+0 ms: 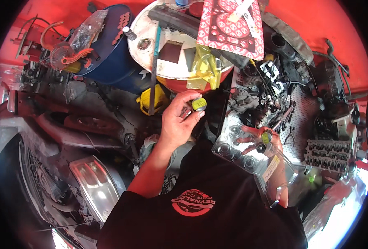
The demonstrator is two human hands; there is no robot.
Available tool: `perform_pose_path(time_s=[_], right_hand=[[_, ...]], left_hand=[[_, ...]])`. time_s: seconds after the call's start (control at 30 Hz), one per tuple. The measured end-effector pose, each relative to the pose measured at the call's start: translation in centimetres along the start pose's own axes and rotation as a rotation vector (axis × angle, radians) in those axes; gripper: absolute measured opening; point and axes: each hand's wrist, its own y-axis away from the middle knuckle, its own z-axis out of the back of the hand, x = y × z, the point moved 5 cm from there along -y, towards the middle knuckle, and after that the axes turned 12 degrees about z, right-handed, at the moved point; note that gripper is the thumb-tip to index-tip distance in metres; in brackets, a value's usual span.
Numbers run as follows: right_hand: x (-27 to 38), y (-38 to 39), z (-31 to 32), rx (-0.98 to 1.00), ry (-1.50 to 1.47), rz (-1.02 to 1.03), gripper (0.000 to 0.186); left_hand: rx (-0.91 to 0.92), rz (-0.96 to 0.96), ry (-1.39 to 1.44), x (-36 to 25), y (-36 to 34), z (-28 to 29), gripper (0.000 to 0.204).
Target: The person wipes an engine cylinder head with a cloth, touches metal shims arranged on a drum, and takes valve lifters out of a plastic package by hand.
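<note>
My left hand [179, 120] is raised in front of me and pinches a small round part with a yellow-green top [199, 103] between thumb and fingers. My right hand [267, 143] is lower, at the right, under a clear plastic blister tray [238, 145] with round pockets, which it holds against my body. A few small dark round parts and one yellow-green one [267, 137] sit in the tray's pockets near my fingers. My black shirt fills the bottom of the view.
A white-topped red drum [173, 79] stands ahead, with a red gasket sheet [233, 29], a yellow bag and dark strips on it. A blue drum [109, 54] is at its left. Engine parts on a perforated bench [304, 112] are right; a vehicle's headlight [94, 182] lower left.
</note>
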Motion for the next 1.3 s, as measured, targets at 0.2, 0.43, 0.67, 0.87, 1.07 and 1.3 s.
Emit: perform_pose_path(time_s=[0.2,0.43,0.67,0.87,1.07,1.3], right_hand=[[-0.1,0.1,0.1,-0.113,0.116,-0.028,0.026],[-1.5,-1.4,-0.1,-0.088,0.075,-0.126,0.027],[-2.2,-3.2,0.4,-0.082,0.065,-0.170,0.026],[-2.2,-3.6,0.9,-0.123,0.057,-0.120,0.028],[-2.1,-3.6,2.2,-0.176,0.080,-0.134,0.030],[-1.8,-3.4,3.3,-0.268,0.111,-0.135,0.035]], left_hand=[[-0.098,0.142,0.074,0.1,-0.1,1.8,0.050],[-0.264,0.113,0.284,-0.3,-2.5,9.4,0.046],[-0.593,0.032,-0.213,2.0,-9.4,20.0,0.041],[-0.757,0.025,-0.518,3.4,-14.6,25.1,0.038],[-0.799,0.057,-0.708,4.9,-18.9,28.0,0.038],[-0.832,-0.073,-0.986,4.6,-21.9,30.5,0.040]])
